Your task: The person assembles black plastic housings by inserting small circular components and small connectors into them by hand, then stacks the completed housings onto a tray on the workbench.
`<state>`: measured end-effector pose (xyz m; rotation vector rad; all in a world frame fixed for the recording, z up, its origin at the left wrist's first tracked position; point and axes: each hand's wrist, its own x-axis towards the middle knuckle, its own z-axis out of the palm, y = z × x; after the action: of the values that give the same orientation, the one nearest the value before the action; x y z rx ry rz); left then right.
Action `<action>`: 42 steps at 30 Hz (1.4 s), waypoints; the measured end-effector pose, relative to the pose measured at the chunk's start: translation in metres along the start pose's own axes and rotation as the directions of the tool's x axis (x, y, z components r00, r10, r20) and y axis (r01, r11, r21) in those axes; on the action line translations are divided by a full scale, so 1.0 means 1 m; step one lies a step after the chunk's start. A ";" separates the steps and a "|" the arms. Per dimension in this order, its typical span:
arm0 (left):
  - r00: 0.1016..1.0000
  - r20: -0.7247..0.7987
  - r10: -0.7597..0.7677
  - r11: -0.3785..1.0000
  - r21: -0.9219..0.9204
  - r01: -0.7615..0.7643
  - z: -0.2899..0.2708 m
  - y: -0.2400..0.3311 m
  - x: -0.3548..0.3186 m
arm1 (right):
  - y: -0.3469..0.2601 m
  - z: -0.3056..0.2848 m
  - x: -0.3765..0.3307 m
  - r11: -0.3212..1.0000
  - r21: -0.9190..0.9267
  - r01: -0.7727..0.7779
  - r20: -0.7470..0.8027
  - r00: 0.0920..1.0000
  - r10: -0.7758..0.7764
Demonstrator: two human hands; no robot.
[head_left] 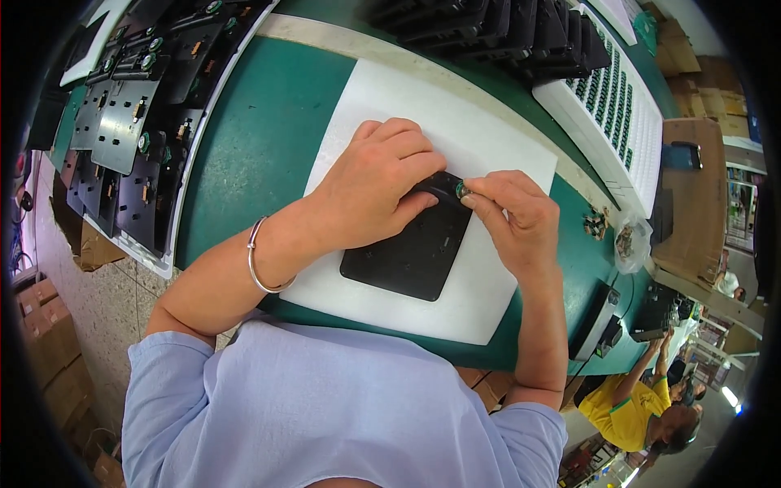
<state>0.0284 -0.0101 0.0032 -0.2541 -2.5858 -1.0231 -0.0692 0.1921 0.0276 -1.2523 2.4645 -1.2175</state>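
A flat black plastic panel (411,256) with rounded corners lies on a white foam sheet (346,130) in front of me. My left hand (378,183) is closed on the panel's far end, its thumb on the near side of a raised part and the fingers curled over the far side. My right hand (517,215) pinches a small round green part (462,190) between thumb and fingertips, at the panel's far right corner. The fingers partly hide that part, so I cannot tell whether it is seated in the panel.
At the left, a white-edged tray (183,187) bears several black panels with small round parts. Stacked black housings (496,32) stand at the back, beside a white tray (606,154) of small green parts. A plastic bag (633,244) lies on the right. Another person (630,411) works at the lower right.
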 end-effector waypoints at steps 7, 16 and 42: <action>1.000 0.004 -0.005 1.000 0.006 0.005 -0.001 0.001 0.000 | -0.002 0.001 -0.002 0.997 0.049 -0.053 0.001 0.999 0.053; 1.000 0.019 -0.007 1.000 0.003 0.007 -0.001 0.001 0.000 | -0.005 0.000 -0.003 0.998 0.039 -0.053 -0.001 0.999 0.053; 0.999 -0.014 0.041 0.999 0.036 -0.040 -0.006 0.005 0.001 | 0.123 -0.187 0.002 0.800 -0.434 -0.414 -0.481 0.858 0.183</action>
<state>0.0305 -0.0103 0.0106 -0.2875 -2.5719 -0.9602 -0.2282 0.3447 0.0666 -0.6407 3.3161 -0.8058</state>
